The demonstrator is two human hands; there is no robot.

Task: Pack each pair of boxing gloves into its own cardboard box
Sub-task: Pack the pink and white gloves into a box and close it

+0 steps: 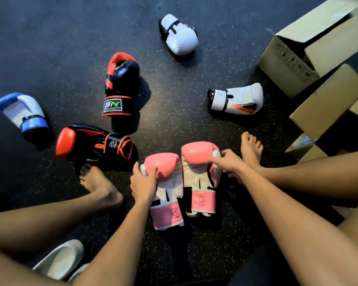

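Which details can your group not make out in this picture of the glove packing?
Head view, all:
- Brown cardboard boxes: cut off by the right edge; insides in shadow.
- White soft object, bottom left: partly behind the left leg; unidentifiable.
- Pink-and-white boxing gloves: left hand and right hand cover their outer sides; cuff logos blurred.

Pink-and-white padded boxing gloves (pixel 198 182), pink cuffs. Black leather gloves (pixel 121 85), red-orange trim, green-white logo on cuff. White gloves (pixel 236 99), black trim, one with red-black streak. Blue-and-white glove (pixel 22 110). Plain brown cardboard boxes (pixel 293 62). Dark floor (pixel 174 112), pale speckles.
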